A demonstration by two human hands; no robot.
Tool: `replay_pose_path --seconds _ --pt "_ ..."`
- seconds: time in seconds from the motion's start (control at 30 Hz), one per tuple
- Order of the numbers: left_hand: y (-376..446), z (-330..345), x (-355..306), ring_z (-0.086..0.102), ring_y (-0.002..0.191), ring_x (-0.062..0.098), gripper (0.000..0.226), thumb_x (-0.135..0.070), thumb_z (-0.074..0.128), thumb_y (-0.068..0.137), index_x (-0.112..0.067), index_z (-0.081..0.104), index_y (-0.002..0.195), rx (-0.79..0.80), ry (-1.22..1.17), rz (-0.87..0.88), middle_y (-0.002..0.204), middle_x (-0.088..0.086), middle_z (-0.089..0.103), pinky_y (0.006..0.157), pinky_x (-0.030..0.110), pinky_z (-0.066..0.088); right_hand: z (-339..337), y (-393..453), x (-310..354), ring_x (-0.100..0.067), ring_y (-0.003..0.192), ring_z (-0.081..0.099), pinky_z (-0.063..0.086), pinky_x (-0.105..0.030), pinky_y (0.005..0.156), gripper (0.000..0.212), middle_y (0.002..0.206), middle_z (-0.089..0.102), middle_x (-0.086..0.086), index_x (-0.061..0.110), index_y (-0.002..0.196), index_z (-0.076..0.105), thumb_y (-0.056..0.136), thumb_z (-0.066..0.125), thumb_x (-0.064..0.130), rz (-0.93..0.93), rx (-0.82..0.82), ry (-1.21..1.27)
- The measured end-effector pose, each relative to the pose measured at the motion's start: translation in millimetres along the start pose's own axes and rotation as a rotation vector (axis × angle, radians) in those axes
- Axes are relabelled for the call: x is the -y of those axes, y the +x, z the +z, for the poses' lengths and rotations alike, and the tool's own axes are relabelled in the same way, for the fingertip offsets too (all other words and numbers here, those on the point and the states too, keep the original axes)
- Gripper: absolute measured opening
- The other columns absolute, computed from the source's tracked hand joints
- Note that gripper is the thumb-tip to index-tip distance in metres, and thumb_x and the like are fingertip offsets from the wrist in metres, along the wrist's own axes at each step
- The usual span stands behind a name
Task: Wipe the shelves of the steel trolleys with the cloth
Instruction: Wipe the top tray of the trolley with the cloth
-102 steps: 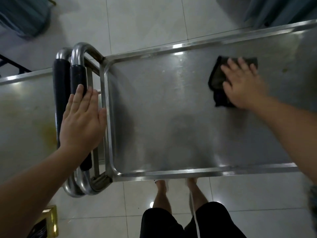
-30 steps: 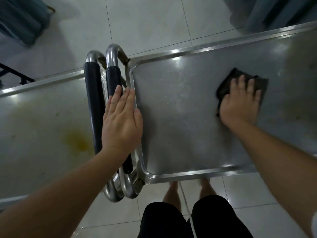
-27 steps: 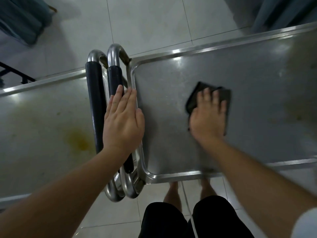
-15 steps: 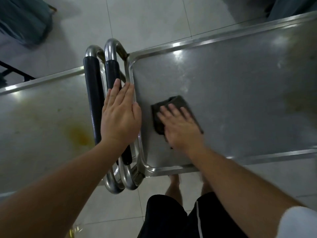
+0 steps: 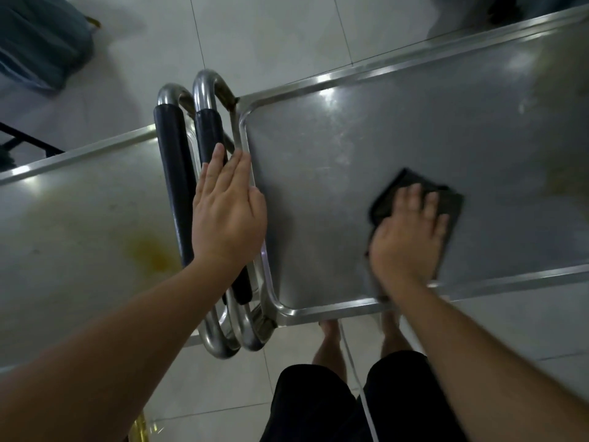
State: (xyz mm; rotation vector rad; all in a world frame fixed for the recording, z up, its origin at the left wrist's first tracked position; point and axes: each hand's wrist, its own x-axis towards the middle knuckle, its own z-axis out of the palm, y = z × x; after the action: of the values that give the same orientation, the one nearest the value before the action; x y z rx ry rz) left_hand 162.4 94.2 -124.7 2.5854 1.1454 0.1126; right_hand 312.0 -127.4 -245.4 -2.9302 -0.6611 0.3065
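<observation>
The right hand [image 5: 409, 232] lies flat, palm down, on a dark cloth [image 5: 446, 205], fingers spread slightly and pressing it against the top shelf [image 5: 334, 173] of the right steel trolley, toward that shelf's near edge (the cloth's far corner and right side show beyond the fingertips). The left hand [image 5: 228, 212] is open with its fingers straight and close together, resting across the black-sleeved handle [image 5: 207, 135] of that trolley and the shelf's left rim, gripping nothing. A second black-sleeved handle [image 5: 170, 161] runs just beside the first and belongs to the left trolley, whose shelf [image 5: 63, 224] carries a yellowish stain [image 5: 149, 253]. No brand, label or writing can be read on the steel, the handles or the cloth. Below the shelf's near rim, the person's black shorts [image 5: 318, 406] and bare legs show over a pale tiled floor [image 5: 271, 36].
</observation>
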Motion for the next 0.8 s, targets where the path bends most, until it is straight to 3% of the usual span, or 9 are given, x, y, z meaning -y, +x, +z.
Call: replay_pose_path --seconds 0.13,0.2,0.3,0.37,0.53,0.63,0.7,0.8 --pt "1 1 2 0.002 0.162 0.006 0.061 -0.036 0.026 0.107 -0.016 0.035 0.164 -0.004 0.028 0.001 0.172 -0.002 0.03 0.13 0.028 -0.006 30 -70 108 -0.026 0.16 0.004 0.006 -0.053 0.127 0.066 0.173 0.015 -0.003 0.016 0.163 0.025 0.101 0.036 0.033 -0.436 0.087 0.095" --pt "1 1 2 0.003 0.162 0.007 0.062 -0.037 0.025 0.107 -0.016 0.035 0.164 -0.003 0.034 0.003 0.172 -0.002 0.031 0.13 0.029 -0.006 41 -98 130 -0.023 0.16 -0.001 0.006 -0.052 0.128 0.063 0.174 0.011 -0.002 0.017 0.164 0.024 0.104 0.036 0.034 -0.647 0.128 0.109" --pt "-1 0 3 0.002 0.162 0.005 0.062 -0.037 0.025 0.107 -0.017 0.036 0.164 0.004 0.025 0.005 0.172 -0.003 0.03 0.131 0.03 -0.005 47 -111 106 -0.021 0.16 -0.002 0.009 -0.05 0.128 0.063 0.174 0.008 0.001 0.02 0.165 0.019 0.106 0.035 0.035 -0.833 0.154 0.086" --pt "-2 0 5 0.002 0.161 0.004 0.061 -0.037 0.026 0.107 -0.017 0.037 0.164 -0.001 0.018 0.009 0.172 -0.003 0.031 0.13 0.027 -0.007 44 -101 67 -0.02 0.16 -0.001 0.007 -0.05 0.129 0.065 0.174 0.007 0.003 0.023 0.165 0.018 0.104 0.036 0.036 -0.863 0.162 0.038" --pt "-1 0 5 0.002 0.161 0.003 0.06 -0.037 0.027 0.108 -0.018 0.038 0.163 -0.002 -0.011 0.012 0.172 -0.004 0.032 0.131 0.032 -0.003 8 -29 -81 -0.023 0.158 0.018 0.018 -0.051 0.125 0.062 0.171 0.022 0.005 0.029 0.162 0.028 0.101 0.035 0.036 -0.399 0.065 -0.093" --pt "-1 0 3 0.003 0.161 0.004 0.06 -0.036 0.026 0.108 -0.018 0.038 0.163 -0.002 -0.015 0.014 0.171 -0.004 0.032 0.132 0.034 0.0 -21 -4 -154 -0.028 0.157 0.017 0.021 -0.057 0.124 0.061 0.171 0.022 -0.001 0.026 0.163 0.024 0.104 0.027 0.041 -0.034 0.098 -0.068" --pt "-1 1 3 0.002 0.161 0.004 0.059 -0.036 0.026 0.108 -0.018 0.037 0.164 0.002 -0.009 0.012 0.172 -0.004 0.031 0.132 0.035 0.0 -23 -4 -158 -0.03 0.158 0.013 0.021 -0.059 0.124 0.062 0.172 0.018 -0.004 0.021 0.163 0.021 0.105 0.024 0.042 0.11 0.091 -0.064" --pt "0 3 2 0.002 0.162 0.005 0.06 -0.036 0.025 0.108 -0.017 0.036 0.164 0.0 0.009 0.008 0.172 -0.003 0.03 0.132 0.034 -0.001 -12 -31 -98 -0.033 0.157 0.017 0.022 -0.059 0.123 0.064 0.17 0.021 -0.007 0.016 0.162 0.025 0.101 0.028 0.038 0.172 0.062 -0.068"
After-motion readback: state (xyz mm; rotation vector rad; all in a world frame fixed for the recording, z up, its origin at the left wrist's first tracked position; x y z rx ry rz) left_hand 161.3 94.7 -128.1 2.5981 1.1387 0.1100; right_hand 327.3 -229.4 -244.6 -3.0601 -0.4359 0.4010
